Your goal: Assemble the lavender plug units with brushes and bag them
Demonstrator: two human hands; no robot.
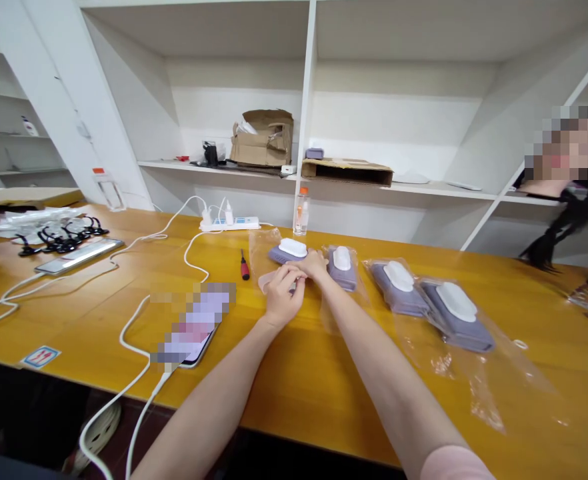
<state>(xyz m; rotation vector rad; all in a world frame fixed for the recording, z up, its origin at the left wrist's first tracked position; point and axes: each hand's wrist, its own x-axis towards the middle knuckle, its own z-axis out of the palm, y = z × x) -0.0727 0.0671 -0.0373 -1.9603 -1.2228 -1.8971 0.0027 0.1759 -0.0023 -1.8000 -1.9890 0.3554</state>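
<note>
My left hand (281,297) and my right hand (314,263) meet over the near edge of a purple wipes pack with a white lid (287,252). The left fingers curl on a fold of its clear plastic bag (263,257). The right fingertips press against the left fingers, and what they touch is hidden. Just right of my right hand lies a second purple pack (342,267). Two more bagged packs (399,287) (457,317) lie farther right, with loose clear film spreading toward the table's front edge.
A yellow wooden table (304,393) holds a red-handled screwdriver (245,265), a phone (194,327) on a white cable, a power strip (229,224), a bottle (301,212) and black cords (59,237). White shelves stand behind. A person (569,180) is at the right edge.
</note>
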